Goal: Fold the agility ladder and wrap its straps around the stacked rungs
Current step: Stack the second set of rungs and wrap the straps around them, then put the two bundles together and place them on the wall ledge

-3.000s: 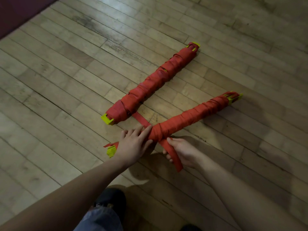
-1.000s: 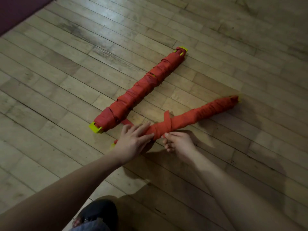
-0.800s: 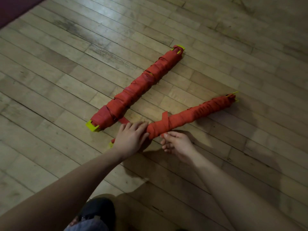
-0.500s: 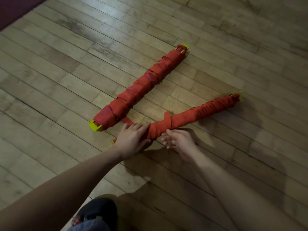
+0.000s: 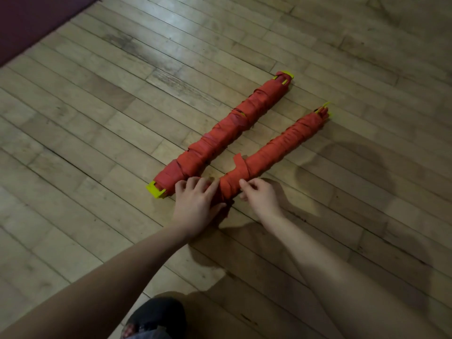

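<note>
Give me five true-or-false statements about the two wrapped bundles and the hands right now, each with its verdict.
1. Two red-wrapped bundles lie on the wooden floor. True.
2. The left hand is lifted clear of both bundles. False: it rests on the near end of the right bundle.
3. A loose strap end sticks up from the right bundle. True.
4. The left bundle shows a yellow rung end at its near end. True.
5. The right hand grips the left bundle. False: its fingertips are at the right bundle's side.
</note>
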Motion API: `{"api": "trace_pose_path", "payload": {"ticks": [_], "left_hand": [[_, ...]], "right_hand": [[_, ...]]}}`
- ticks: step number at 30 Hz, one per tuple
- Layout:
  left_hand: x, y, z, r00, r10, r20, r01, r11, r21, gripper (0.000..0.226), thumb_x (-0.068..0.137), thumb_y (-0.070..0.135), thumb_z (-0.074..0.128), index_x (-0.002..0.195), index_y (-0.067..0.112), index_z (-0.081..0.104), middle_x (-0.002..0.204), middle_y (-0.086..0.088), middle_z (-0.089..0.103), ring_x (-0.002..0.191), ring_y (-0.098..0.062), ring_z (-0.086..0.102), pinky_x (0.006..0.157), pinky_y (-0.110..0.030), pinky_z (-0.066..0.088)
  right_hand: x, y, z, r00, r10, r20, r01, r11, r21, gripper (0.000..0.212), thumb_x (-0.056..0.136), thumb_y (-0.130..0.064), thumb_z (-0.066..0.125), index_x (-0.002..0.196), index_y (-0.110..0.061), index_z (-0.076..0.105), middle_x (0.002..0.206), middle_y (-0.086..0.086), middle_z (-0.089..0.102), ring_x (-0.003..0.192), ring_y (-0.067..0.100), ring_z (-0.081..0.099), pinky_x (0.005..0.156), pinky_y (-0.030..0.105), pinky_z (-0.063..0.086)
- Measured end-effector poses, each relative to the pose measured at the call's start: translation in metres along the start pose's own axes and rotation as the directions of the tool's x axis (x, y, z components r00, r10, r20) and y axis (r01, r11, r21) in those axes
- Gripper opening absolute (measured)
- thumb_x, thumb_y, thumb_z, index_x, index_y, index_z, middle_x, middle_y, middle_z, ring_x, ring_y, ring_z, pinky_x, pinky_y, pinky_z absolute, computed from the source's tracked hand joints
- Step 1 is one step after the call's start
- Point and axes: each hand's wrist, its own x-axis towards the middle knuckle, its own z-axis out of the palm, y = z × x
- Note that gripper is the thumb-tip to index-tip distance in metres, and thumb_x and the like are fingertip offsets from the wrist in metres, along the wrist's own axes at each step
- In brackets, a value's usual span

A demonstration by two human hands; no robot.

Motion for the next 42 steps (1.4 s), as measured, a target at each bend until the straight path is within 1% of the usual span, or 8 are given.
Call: {"api": "trace_pose_path", "payload": {"ticks": [7, 12, 16, 20, 27, 36, 40, 42], "left_hand": [[0.009, 0.0, -0.004, 0.999, -0.016, 0.041, 0.016, 1.0, -0.013, 0.064, 0.076, 0.046, 0.068, 0.128, 0.013, 0.052, 0.135, -0.024, 0.045, 0.13, -0.043, 0.036, 0.1, -0.058, 0.032], [0.032, -0.021, -0.01, 0.98, -0.097, 0.172, 0.129, 0.973, -0.19, 0.103, 0.074, 0.081, 0.04, 0.15, 0.02, 0.006, 0.158, -0.011, -0.004, 0.145, -0.028, -0.007, 0.115, -0.049, -0.001], [0.064, -0.039, -0.016, 0.97, -0.209, 0.126, 0.237, 0.929, -0.285, 0.072, 0.094, 0.057, 0.032, 0.15, 0.017, 0.012, 0.159, -0.01, 0.001, 0.145, -0.028, 0.0, 0.115, -0.047, 0.002], [0.088, -0.045, -0.007, 0.949, -0.228, 0.216, 0.277, 0.932, -0.233, 0.068, 0.096, 0.055, 0.029, 0.15, 0.017, 0.014, 0.157, -0.01, 0.015, 0.142, -0.032, 0.019, 0.112, -0.046, 0.015], [0.061, -0.042, 0.0, 0.982, -0.121, 0.148, 0.155, 0.959, -0.239, 0.106, 0.068, 0.088, 0.015, 0.151, 0.022, 0.015, 0.152, -0.005, 0.028, 0.133, -0.027, 0.033, 0.106, -0.044, 0.022], [0.039, -0.042, -0.005, 0.976, 0.09, 0.197, -0.053, 0.982, -0.183, 0.123, 0.055, 0.089, 0.042, 0.151, 0.019, 0.013, 0.151, -0.006, 0.029, 0.133, -0.026, 0.032, 0.108, -0.048, 0.021], [0.039, -0.04, -0.01, 0.973, 0.12, 0.196, -0.096, 0.987, -0.129, 0.118, 0.06, 0.076, 0.054, 0.152, 0.017, 0.01, 0.152, -0.005, 0.026, 0.133, -0.027, 0.03, 0.108, -0.044, 0.021], [0.038, -0.039, -0.013, 0.972, 0.135, 0.191, -0.115, 0.987, -0.113, 0.116, 0.064, 0.07, 0.062, 0.152, 0.018, 0.007, 0.152, -0.005, 0.025, 0.133, -0.027, 0.029, 0.109, -0.044, 0.02]], "right_hand": [[0.005, 0.006, 0.0, 0.908, -0.405, -0.107, 0.314, 0.826, -0.468, 0.026, 0.081, -0.027, 0.071, 0.102, -0.018, 0.058, 0.113, -0.003, 0.049, 0.107, 0.019, 0.043, 0.083, 0.026, 0.03], [0.013, 0.002, -0.009, 0.878, -0.458, 0.136, 0.438, 0.656, -0.614, 0.057, 0.087, -0.04, 0.061, 0.14, -0.03, 0.041, 0.147, -0.006, 0.033, 0.132, 0.021, 0.023, 0.111, 0.042, 0.021], [0.025, 0.006, -0.014, 0.804, -0.551, 0.224, 0.497, 0.414, -0.763, 0.064, 0.084, -0.045, 0.064, 0.141, -0.028, 0.042, 0.148, -0.003, 0.038, 0.137, 0.027, 0.027, 0.115, 0.041, 0.003], [0.044, -0.006, -0.014, 0.784, -0.532, 0.321, 0.538, 0.322, -0.779, 0.062, 0.085, -0.047, 0.061, 0.141, -0.032, 0.04, 0.152, -0.007, 0.034, 0.145, 0.021, 0.017, 0.113, 0.039, -0.009], [0.061, -0.004, -0.013, 0.74, -0.605, 0.294, 0.588, 0.368, -0.721, 0.063, 0.075, -0.048, 0.072, 0.13, -0.023, 0.053, 0.134, -0.001, 0.053, 0.135, 0.025, 0.036, 0.114, 0.041, 0.012], [0.04, 0.007, -0.012, 0.741, -0.653, 0.156, 0.524, 0.418, -0.742, 0.08, 0.059, -0.043, 0.083, 0.125, -0.015, 0.048, 0.122, 0.006, 0.057, 0.115, 0.03, 0.051, 0.101, 0.043, 0.032], [0.039, -0.011, -0.015, 0.82, -0.516, 0.248, 0.506, 0.449, -0.736, 0.116, 0.061, -0.051, 0.08, 0.151, -0.017, 0.015, 0.151, 0.004, 0.025, 0.138, 0.023, 0.014, 0.114, 0.039, 0.007], [0.049, -0.022, -0.02, 0.809, -0.471, 0.352, 0.531, 0.327, -0.782, 0.131, 0.057, -0.059, 0.078, 0.152, -0.018, -0.001, 0.159, 0.002, 0.004, 0.146, 0.021, -0.005, 0.115, 0.038, -0.011]]}}
